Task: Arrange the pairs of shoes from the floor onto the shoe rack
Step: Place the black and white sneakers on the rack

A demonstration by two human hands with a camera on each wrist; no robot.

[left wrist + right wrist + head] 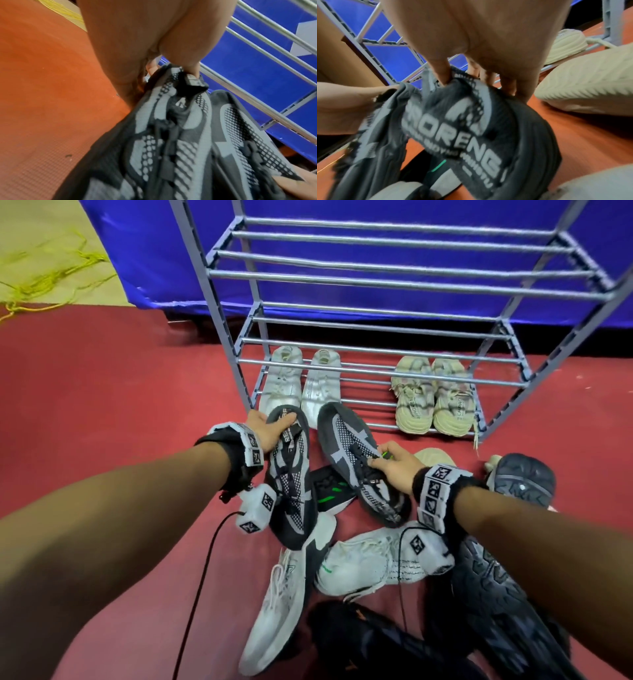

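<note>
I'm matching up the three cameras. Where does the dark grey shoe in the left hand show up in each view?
Head: dark grey shoe, left of centre, held at its collar by the left hand.
Left wrist: fills the lower middle.
Right wrist: lower left edge.
Shared landmark: the shoe rack against blue cloth.
</note>
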